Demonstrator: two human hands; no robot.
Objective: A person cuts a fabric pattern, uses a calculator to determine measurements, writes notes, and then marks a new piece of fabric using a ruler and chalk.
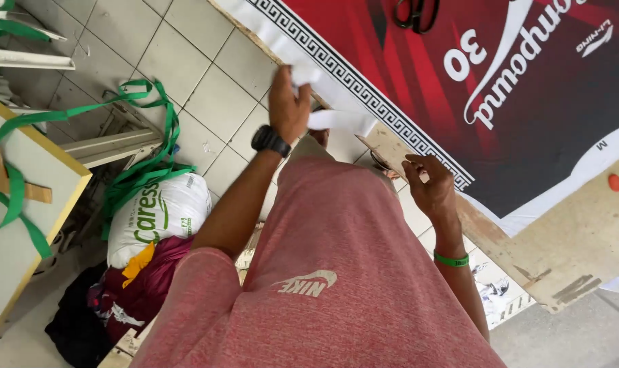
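Observation:
My left hand [287, 102], with a black watch at the wrist, is raised over the table's corner and shut on a white fabric strip [340, 121] that folds back from the printed cloth. The cloth [527, 102] is red and black, with a white border bearing a black key pattern [350, 78], and it lies spread on a wooden table [568, 245]. My right hand [429, 184], with a green wristband, hovers at the table's near edge with its fingers curled in. I cannot make out anything in it. My red shirt fills the lower middle.
Black scissors [415, 13] lie on the cloth at the top. An orange chalk piece [615, 182] rests on the bare wood at right. On the tiled floor at left are a white sack [163, 211], a pile of clothes [129, 289], green ribbons [142, 167] and a pale side table [30, 170].

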